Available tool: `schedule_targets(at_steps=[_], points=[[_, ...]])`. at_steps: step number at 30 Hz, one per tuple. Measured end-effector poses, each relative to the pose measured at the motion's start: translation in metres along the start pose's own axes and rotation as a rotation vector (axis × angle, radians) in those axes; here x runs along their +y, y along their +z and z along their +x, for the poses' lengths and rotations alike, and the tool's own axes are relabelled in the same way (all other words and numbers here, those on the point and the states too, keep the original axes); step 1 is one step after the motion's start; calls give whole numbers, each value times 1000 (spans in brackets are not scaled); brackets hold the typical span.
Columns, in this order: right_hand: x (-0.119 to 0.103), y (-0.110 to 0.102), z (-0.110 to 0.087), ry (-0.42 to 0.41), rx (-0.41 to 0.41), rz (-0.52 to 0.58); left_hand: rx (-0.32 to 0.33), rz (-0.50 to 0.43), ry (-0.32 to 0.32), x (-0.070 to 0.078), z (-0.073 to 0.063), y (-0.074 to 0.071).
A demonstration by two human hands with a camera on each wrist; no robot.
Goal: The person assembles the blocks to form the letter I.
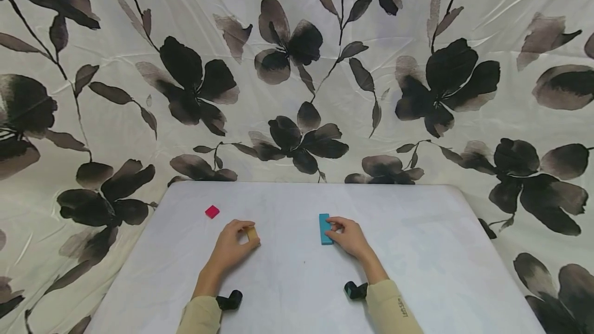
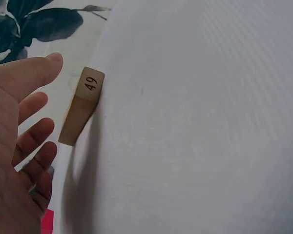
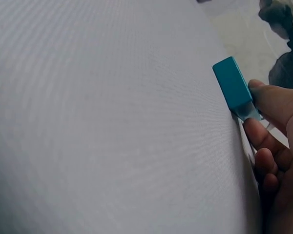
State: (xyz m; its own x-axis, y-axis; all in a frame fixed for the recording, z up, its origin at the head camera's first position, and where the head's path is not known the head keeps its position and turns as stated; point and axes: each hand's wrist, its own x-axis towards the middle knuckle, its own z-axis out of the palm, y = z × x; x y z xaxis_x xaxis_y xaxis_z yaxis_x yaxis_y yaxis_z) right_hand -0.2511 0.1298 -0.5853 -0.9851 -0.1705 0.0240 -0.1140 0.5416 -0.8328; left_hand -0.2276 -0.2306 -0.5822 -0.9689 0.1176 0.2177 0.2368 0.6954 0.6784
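Note:
A wooden block (image 2: 83, 107) marked "49" stands on the table, between the parted thumb and fingers of my left hand (image 1: 230, 246). The left wrist view shows a gap between the thumb and this block. Farther right, my right hand (image 1: 351, 238) pinches a blue rectangular block (image 1: 324, 229) at its right side with thumb and index finger. That block (image 3: 232, 84) appears teal in the right wrist view, with the thumb at its edge and the index fingertip at its lower corner. A small red block (image 1: 212, 212) lies beyond the left hand.
White cloth covers the table (image 1: 287, 282). Behind it hangs a flowered curtain (image 1: 362, 133). A black device is worn at each wrist, one at the left cuff (image 1: 201, 313) and one at the right cuff (image 1: 392, 305).

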Motion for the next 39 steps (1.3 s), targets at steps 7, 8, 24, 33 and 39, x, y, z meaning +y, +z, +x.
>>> schedule_targets(at_steps=[7, 8, 24, 33, 39], points=[[-1, -4, 0, 4, -3, -14, 46, -24, 26, -5, -5, 1], [-2, -4, 0, 2, -2, -17, 48, -29, 25, -5, -6, 1], [-4, -4, 0, 9, 8, 2, 5, 36, -103, -2, -6, -1], [-4, -4, -1, 9, -3, 3, 5, 54, -121, -2, -7, 0], [-2, -3, -1, 9, 0, 0, -8, 85, -146, -4, -6, 3]])
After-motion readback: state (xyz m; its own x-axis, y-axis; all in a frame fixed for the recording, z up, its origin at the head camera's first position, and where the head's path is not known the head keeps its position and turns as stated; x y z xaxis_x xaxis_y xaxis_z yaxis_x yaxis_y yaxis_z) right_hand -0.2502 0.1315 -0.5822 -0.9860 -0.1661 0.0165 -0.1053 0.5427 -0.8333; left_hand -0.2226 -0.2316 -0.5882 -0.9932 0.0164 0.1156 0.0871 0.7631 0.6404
